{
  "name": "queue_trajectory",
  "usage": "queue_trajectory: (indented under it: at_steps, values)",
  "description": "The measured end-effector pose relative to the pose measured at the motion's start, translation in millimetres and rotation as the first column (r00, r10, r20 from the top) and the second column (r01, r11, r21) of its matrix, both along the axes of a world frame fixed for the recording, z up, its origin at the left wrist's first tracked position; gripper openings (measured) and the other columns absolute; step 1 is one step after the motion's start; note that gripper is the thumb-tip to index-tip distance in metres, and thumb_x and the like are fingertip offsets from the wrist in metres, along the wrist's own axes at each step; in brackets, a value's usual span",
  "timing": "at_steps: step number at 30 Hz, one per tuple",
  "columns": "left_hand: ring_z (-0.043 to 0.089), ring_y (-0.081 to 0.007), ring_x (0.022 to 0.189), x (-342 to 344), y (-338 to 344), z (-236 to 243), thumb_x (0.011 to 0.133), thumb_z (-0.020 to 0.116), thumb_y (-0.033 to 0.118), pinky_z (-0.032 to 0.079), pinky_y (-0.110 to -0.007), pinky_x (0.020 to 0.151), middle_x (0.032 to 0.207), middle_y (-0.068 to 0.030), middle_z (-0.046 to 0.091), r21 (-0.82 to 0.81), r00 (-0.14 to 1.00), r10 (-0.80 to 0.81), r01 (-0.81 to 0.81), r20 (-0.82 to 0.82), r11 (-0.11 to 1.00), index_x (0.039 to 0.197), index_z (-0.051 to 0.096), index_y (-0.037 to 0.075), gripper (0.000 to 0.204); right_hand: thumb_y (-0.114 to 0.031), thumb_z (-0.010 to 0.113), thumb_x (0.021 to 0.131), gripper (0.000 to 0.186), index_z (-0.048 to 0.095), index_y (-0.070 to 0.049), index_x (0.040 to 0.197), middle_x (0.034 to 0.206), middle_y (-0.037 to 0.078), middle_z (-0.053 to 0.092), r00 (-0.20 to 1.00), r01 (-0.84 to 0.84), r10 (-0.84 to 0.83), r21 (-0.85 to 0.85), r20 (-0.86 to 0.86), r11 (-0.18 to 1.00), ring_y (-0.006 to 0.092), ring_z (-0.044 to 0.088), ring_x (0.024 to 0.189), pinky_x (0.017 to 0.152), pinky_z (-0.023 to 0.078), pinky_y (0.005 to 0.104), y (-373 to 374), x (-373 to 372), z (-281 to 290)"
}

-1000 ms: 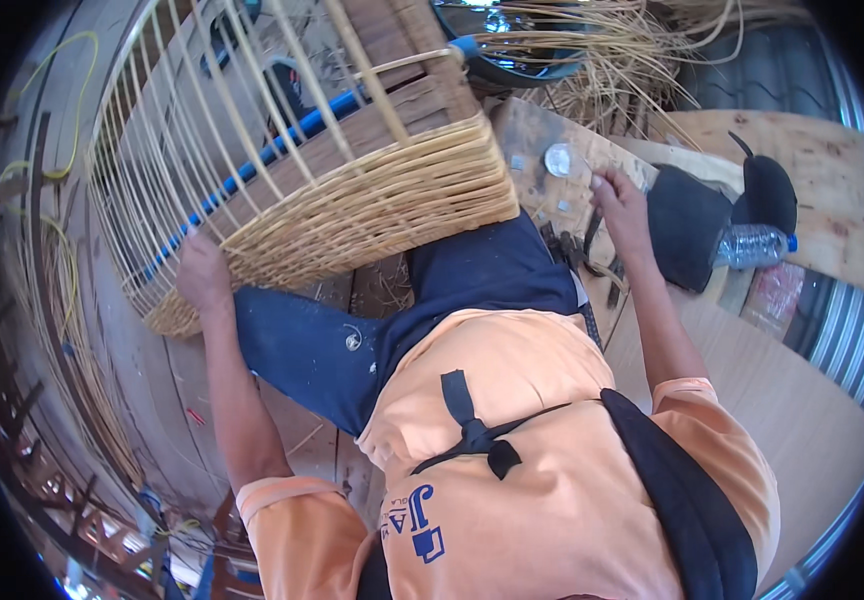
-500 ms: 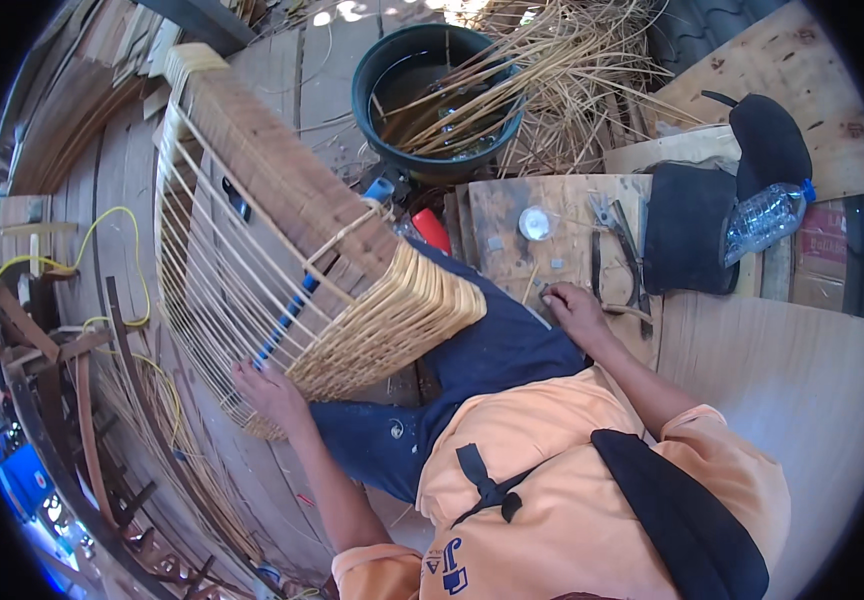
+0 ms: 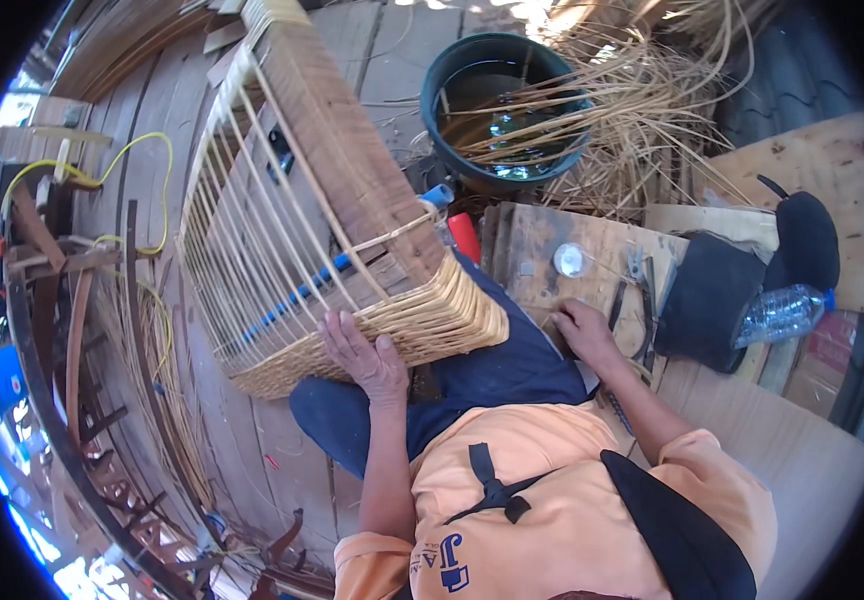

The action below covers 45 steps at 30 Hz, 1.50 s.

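Observation:
A partly woven rattan basket (image 3: 372, 325), with upright rods around a wooden form (image 3: 352, 160) and a blue pipe inside, leans across my legs. My left hand (image 3: 362, 360) rests against its woven band and rods, fingers apart. My right hand (image 3: 582, 330) is at the edge of a worn board (image 3: 542, 240), fingers curled; what they hold, if anything, is too small to make out. On that board lie a round clear lid (image 3: 570, 259), pliers (image 3: 636, 270) and other dark tools.
A green tub (image 3: 442, 135) of water holds soaking strands beside a strand pile (image 3: 642, 120). A dark pad (image 3: 702, 300) and plastic bottle (image 3: 782, 315) lie right. A yellow cord (image 3: 162, 180), wooden frames (image 3: 77, 380) and long strips are left, a red object (image 3: 464, 237) near the board.
My left hand has moved rightward along the basket with fingers now spreading. The basket has turned more upright in view, and my head view has shifted. My right hand stays at the board.

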State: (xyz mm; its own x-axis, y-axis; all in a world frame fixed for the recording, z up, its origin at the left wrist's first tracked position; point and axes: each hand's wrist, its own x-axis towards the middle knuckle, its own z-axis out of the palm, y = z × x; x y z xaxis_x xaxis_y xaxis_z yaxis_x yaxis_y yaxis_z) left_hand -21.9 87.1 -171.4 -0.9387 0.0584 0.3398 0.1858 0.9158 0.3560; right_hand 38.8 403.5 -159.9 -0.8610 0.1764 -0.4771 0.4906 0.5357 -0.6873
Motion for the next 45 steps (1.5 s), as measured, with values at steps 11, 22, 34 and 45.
queue_trajectory:
  at_steps: [11,22,34,45]
  values:
    - [0.017,-0.0413,0.137,6,0,-14,0.095,0.027,0.050,0.014,-0.051,0.111,0.147,-0.0249,0.022,0.040,0.996,0.089,-0.090,0.024,0.995,0.141,0.025,-0.001,0.069,-0.019,0.061,0.084,0.023,0.056,-0.001,0.097,0.081,0.002,0.058,0.717,0.398,-0.651,-0.621,-0.249,0.675,0.0116,0.050,0.070,0.064,0.042,0.0274,23,-130,-16]
    - [0.016,-0.0384,0.138,11,-9,-12,0.096,0.028,0.050,0.012,-0.048,0.112,0.148,-0.0244,0.017,0.063,0.995,0.053,-0.059,0.088,0.996,0.144,0.018,-0.001,0.071,-0.027,0.070,0.081,0.063,0.041,0.009,0.124,0.114,0.024,0.055,0.388,0.572,-0.907,-0.815,0.164,0.097,0.0303,0.057,0.105,0.096,0.044,0.0395,159,-286,-80]
    - [0.013,-0.0391,0.139,6,6,-7,0.094,0.023,0.058,0.011,-0.049,0.112,0.149,-0.0252,0.013,0.047,0.985,0.093,-0.101,0.145,0.994,0.145,0.013,0.001,0.077,-0.011,0.071,0.078,0.022,0.060,0.003,0.090,0.080,0.012,0.064,0.717,0.476,-0.685,-0.628,-0.128,0.616,0.0221,0.065,0.065,0.057,0.058,0.0347,209,-335,-49]
    - [0.010,-0.0398,0.139,8,11,1,0.094,0.021,0.059,0.010,-0.049,0.112,0.150,-0.0261,0.008,0.016,0.959,0.132,-0.140,0.251,0.990,0.146,0.009,-0.001,0.080,-0.043,0.070,0.079,0.055,0.052,-0.002,0.110,0.074,0.005,0.057,0.944,0.326,-0.258,-0.464,0.205,0.823,0.0088,0.048,0.057,0.045,0.039,0.0209,224,-194,-101]
